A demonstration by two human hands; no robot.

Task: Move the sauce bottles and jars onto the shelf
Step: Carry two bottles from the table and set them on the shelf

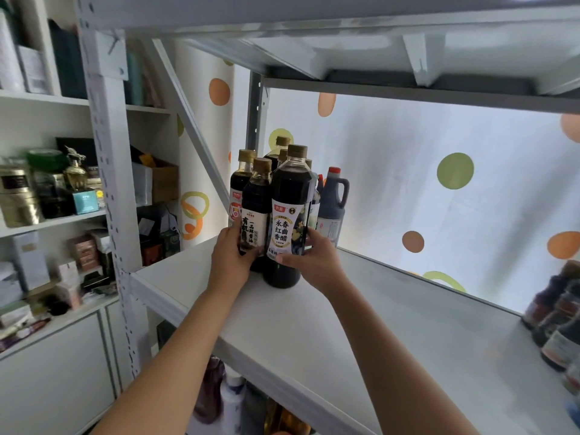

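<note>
On the white metal shelf (361, 315), several dark sauce bottles with gold caps cluster at the back left. My left hand (230, 257) grips the lower part of a soy sauce bottle (255, 211) with a white label. My right hand (315, 260) holds a taller dark vinegar bottle (290, 215) low on its label; the bottle stands on the shelf at the front of the cluster. Behind them stands a grey jug with a handle and red cap (334, 199). More dark bottles and jars (558, 318) line the shelf's right edge, blurred.
The upper shelf board (345, 36) hangs close above. A perforated white post (110, 171) stands at the left. Beyond it a white cabinet (47, 221) holds boxes and jars. Bottles (232, 400) sit on the level below. A dotted curtain (439, 183) backs the shelf.
</note>
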